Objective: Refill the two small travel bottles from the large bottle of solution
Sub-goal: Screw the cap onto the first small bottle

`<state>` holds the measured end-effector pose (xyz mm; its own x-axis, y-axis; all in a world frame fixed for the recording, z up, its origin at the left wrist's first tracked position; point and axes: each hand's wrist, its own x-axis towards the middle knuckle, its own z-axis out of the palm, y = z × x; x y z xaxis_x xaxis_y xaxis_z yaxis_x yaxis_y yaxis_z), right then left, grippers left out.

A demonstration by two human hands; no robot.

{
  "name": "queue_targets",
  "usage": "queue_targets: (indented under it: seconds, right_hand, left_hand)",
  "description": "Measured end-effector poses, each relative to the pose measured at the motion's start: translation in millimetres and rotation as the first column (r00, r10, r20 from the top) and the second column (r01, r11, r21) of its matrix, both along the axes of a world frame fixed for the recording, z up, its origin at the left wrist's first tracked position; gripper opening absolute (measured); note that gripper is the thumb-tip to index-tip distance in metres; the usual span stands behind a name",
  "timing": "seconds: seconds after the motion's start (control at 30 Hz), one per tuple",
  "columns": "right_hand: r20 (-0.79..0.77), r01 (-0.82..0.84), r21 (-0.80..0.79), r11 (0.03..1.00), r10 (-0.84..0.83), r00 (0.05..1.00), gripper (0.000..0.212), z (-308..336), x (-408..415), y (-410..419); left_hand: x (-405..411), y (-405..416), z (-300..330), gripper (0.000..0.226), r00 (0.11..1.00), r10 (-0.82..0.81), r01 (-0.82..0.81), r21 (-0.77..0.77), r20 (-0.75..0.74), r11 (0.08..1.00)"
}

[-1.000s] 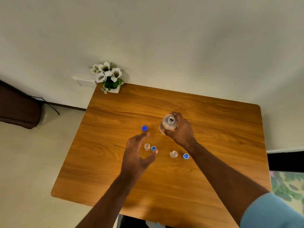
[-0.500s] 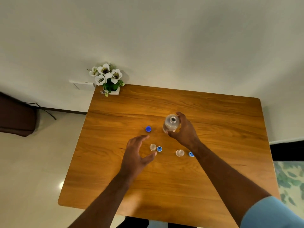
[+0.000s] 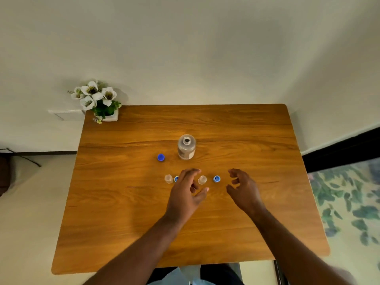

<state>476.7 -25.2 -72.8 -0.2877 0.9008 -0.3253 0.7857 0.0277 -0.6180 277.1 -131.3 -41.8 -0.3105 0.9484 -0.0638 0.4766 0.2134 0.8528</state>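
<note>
I have a single head-worn wide-angle camera, looking forward and steeply down onto the wooden table (image 3: pixel 236 227) from above its near edge. The whole tabletop fits the frame, the wall rising beyond its far edge, floor showing on both sides. No second view overlaps.

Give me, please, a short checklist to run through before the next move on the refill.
1. Large bottle upright and uncapped, blue cap beside it: ok.
2. Both travel bottles uncapped and upright, left one, right one: ok.
3. Small caps off: one lies in plain sight, the other is half hidden by the left hand: ok.
4. Hands free: left hand and right hand hold nothing: ok.
5. Fill level of the travel bottles: cannot tell.
6. Spills on the table: none visible, ok.
</note>
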Motion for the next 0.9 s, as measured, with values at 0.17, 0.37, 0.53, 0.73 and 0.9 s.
queue_targets:
  seconds: [0.17, 0.37, 0.53, 0.73, 0.9]
  right_hand:
    - [0.026, -0.028, -0.029, 0.999, 0.029, 0.999, 0.059, -13.4, -6.4, -1.5]
    - [0.107, -0.14, -0.006, 0.99, 0.14, 0.984, 0.052, -26.9, -27.0, 9.7]
    - [0.15, -0.195, 0.081, 0.977, 0.182, 0.972, 0.027, -34.7, -29.3, 12.9]
    - [-0.022, -0.07, 0.044, 0.997, 0.071, 0.997, 0.025, -17.0, -16.7, 15.9]
    - [-0.221, 0.043, 0.09, 0.995, -0.023, 0.975, 0.028, 30.9, -4.7, 23.9]
  left_hand:
    - [28.7, 12.7, -26.2, 0.063, 0.987, 0.158, -0.157, -0.15, -0.002, 0.976]
    - [39.9, 24.3, -46.1, 0.061, 0.952, 0.304, -0.293, -0.195, 0.028, 0.936]
    - [43.3, 28.8, -58.8, 0.041, 0.925, 0.379, -0.359, -0.243, 0.039, 0.901]
    - [45.8, 29.4, -53.0, 0.025, 0.93, 0.353, -0.325, -0.215, 0.105, 0.921]
    - [54.6, 39.5, -15.2, 0.033, 0.933, 0.31, -0.293, -0.112, 0.183, 0.949]
